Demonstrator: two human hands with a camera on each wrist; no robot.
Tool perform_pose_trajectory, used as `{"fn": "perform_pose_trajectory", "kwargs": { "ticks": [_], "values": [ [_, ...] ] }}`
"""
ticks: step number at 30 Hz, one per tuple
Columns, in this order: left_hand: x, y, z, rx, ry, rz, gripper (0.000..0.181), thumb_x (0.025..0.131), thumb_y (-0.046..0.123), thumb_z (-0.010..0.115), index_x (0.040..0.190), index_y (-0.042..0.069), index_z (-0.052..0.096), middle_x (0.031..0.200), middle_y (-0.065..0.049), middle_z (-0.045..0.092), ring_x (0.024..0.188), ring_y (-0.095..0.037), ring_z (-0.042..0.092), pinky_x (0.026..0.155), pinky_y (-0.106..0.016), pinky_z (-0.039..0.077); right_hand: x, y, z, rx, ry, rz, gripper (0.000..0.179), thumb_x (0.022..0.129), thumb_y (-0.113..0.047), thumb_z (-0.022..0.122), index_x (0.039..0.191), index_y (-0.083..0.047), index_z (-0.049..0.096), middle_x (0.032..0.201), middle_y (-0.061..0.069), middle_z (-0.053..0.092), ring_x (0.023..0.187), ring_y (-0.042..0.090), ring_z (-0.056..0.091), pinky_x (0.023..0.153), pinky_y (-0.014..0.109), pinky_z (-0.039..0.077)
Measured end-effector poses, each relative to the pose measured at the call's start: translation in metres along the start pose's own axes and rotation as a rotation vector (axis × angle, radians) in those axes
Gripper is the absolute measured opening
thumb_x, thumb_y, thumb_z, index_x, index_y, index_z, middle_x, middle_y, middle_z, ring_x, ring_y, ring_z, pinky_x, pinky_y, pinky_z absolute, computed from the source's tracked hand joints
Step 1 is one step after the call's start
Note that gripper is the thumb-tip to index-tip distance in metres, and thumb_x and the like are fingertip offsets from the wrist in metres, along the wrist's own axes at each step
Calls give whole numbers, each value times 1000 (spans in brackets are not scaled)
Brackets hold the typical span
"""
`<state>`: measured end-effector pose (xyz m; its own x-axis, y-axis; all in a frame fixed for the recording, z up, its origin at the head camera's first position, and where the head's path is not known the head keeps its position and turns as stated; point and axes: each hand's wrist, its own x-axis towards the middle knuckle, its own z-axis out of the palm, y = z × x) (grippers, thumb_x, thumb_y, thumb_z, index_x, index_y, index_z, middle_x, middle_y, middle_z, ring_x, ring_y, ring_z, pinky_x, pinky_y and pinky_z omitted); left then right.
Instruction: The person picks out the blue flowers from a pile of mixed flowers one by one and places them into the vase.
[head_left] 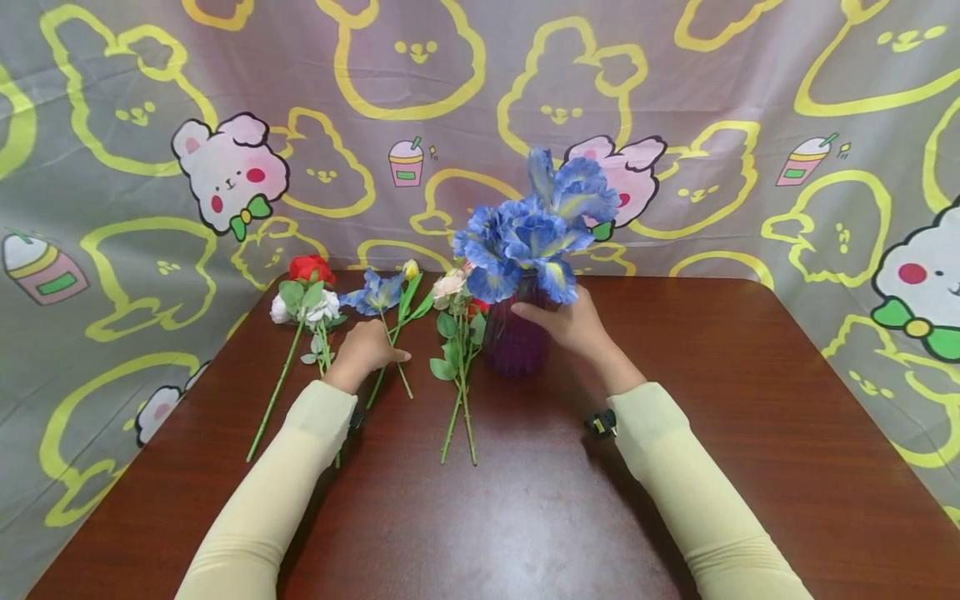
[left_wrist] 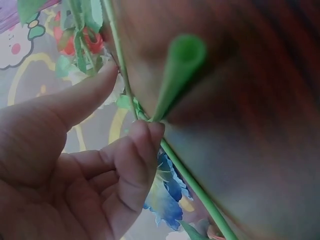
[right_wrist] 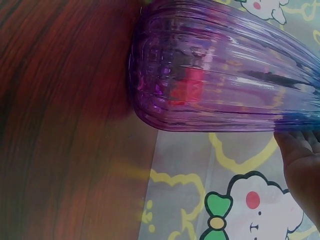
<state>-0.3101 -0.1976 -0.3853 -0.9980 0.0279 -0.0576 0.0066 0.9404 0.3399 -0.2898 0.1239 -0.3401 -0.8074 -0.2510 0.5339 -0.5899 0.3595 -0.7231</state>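
My right hand grips the upper part of a purple ribbed clear vase, its thumb across the near side. The vase stands upright on the table, with large blue irises spreading from its mouth. Over to the left, my left hand is low above the stems of a lying blue iris and a yellow tulip. In the left wrist view its bent fingertips touch a green stem, while the thumb stands apart from them.
Pale pink roses with long crossed stems lie just left of the vase. Farther left are a red rose and white roses, stems toward the near side. A patterned cloth hangs behind the brown table.
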Motion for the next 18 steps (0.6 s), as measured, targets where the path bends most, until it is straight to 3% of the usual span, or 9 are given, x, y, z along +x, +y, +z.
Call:
{"fn": "perform_pose_trajectory", "kwargs": {
  "ticks": [5, 11, 18],
  "values": [
    [2, 2, 4, 27, 34, -7, 44, 75, 31, 84, 66, 6, 50, 60, -5, 45, 55, -20, 43, 52, -37, 41, 5, 28, 3, -13, 1, 3, 62, 81, -22, 81, 133, -4, 54, 128, 12, 60, 118, 24, 54, 99, 44, 43],
    [4, 4, 6, 32, 22, -29, 36, 76, 27, 85, 81, 1, 59, 76, -14, 59, 65, -27, 56, 57, -41, 47, 6, 35, 4, -5, 9, -12, 60, 81, -24, 82, 131, -5, 56, 125, 11, 62, 116, 23, 55, 97, 44, 44],
    [3, 5, 5, 32, 33, -15, 32, 74, 21, 84, 83, -1, 62, 82, -19, 62, 68, -32, 60, 59, -44, 51, -1, -9, -2, 4, -1, -21, 57, 82, -7, 79, 130, 6, 53, 125, 23, 59, 117, 33, 55, 99, 47, 43]
  ]
}}
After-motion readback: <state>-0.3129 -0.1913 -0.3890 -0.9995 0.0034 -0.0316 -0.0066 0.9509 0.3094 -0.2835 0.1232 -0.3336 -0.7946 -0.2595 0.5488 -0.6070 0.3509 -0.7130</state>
